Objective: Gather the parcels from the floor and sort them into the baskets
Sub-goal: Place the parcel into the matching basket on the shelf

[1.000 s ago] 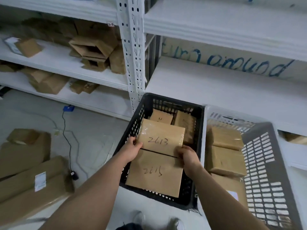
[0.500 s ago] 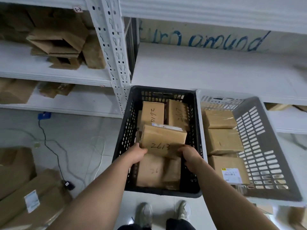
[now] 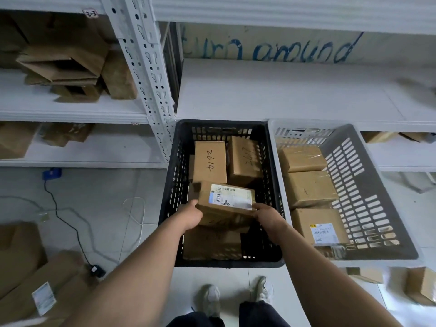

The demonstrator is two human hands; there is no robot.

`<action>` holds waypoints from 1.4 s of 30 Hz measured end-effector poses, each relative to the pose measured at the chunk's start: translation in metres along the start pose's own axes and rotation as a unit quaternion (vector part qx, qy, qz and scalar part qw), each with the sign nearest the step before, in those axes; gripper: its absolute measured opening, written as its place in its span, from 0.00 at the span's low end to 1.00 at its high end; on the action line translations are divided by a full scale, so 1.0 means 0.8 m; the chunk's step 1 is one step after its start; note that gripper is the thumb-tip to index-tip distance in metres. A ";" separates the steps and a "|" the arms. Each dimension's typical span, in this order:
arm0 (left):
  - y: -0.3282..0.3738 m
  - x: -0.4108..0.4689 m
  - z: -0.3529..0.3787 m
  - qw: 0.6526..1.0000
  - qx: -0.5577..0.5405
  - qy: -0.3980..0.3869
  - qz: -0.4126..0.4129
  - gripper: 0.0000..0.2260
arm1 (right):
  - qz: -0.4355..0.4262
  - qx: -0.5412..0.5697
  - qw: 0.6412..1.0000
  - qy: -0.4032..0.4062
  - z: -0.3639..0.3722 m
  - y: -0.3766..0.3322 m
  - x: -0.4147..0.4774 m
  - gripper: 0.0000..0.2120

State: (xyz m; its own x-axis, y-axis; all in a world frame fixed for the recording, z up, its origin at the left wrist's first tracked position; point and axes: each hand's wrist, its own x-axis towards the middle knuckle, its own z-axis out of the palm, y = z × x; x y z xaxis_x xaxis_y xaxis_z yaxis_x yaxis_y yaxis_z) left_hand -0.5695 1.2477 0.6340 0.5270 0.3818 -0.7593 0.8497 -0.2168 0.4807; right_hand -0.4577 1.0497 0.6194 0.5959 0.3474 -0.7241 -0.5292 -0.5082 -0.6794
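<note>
Both hands hold one brown parcel (image 3: 226, 205) with a white label on top. The left hand (image 3: 188, 217) grips its left end. The right hand (image 3: 269, 217) grips its right end, thumb on the top edge. The parcel is tipped, between the hands, inside the black basket (image 3: 221, 123). Just past the hands lies a parcel marked 2614 (image 3: 210, 161). Right of the right hand sits the grey basket (image 3: 358, 185), with more boxes (image 3: 309, 188) in it.

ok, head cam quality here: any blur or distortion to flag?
Head view: wide-angle bend in the shelf upright; motion smear on the floor parcel at lower right; held parcel sharp, its label showing barcodes, small print unreadable.
</note>
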 end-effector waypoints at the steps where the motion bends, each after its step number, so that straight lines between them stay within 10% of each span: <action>1: -0.003 0.002 -0.002 1.000 -0.009 0.009 0.006 0.23 | -0.001 0.005 1.000 0.016 -0.001 0.006 0.002 0.14; 12: -0.019 0.000 -0.001 0.999 -0.043 0.005 0.010 0.26 | 0.003 -0.021 0.998 0.055 0.008 0.013 0.010 0.27; 26: 0.067 -0.036 0.041 0.979 -0.103 0.138 0.112 0.18 | -0.067 0.103 0.986 0.116 -0.052 -0.005 -0.048 0.16; 42: 0.316 -0.176 0.368 0.949 -0.081 -0.033 0.302 0.14 | -0.119 0.312 0.885 0.324 -0.366 0.122 -0.238 0.13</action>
State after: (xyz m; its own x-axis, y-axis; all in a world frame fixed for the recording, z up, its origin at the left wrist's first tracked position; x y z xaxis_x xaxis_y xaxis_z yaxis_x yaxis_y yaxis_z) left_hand -0.4232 0.8745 0.7337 0.9216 0.1745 -0.3466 0.3808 -0.2349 0.8943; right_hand -0.4458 0.7036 0.7259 0.8499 -0.2415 -0.4683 -0.4519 0.1231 -0.8835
